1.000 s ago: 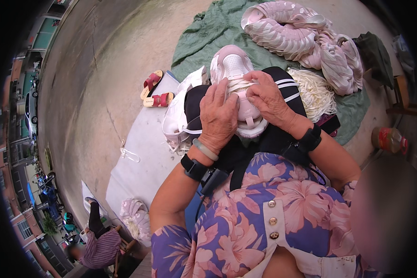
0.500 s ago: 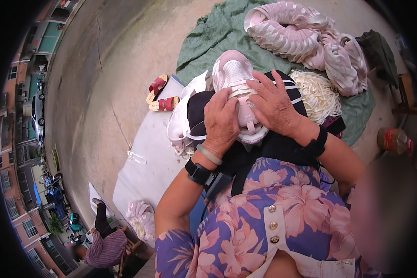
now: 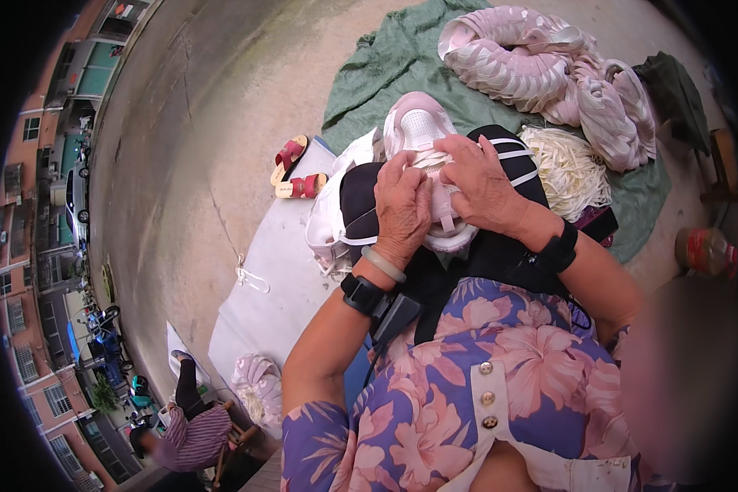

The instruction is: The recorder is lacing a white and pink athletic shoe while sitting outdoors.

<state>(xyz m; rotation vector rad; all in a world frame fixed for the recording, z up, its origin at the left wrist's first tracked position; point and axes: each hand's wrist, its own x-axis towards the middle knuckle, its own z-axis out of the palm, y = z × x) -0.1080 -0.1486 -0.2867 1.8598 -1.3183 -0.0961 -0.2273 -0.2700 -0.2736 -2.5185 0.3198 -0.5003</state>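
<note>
Over the lap (image 3: 500, 256), left hand (image 3: 402, 211) and right hand (image 3: 485, 187) gripping pink-white shoe (image 3: 421, 127), slippers (image 3: 305, 187) leftward, lace heap (image 3: 569, 172) rightward

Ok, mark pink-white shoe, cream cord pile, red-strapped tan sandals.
Pink-white shoe (image 3: 442, 200): head view, pink midsection.
Cream cord pile (image 3: 567, 170): head view, middle strands.
Red-strapped tan sandals (image 3: 309, 186): head view, nearer sandal's red strap.

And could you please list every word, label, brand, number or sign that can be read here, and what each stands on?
None can be read clearly enough to quote.
Lower red-strapped sandal: a small dark mark on its footbed, too small to read.
Bottle at right: reddish label, too blurred to read.
Pink-and-white shoe at the hands: no readable lettering on the parts that show.
</note>
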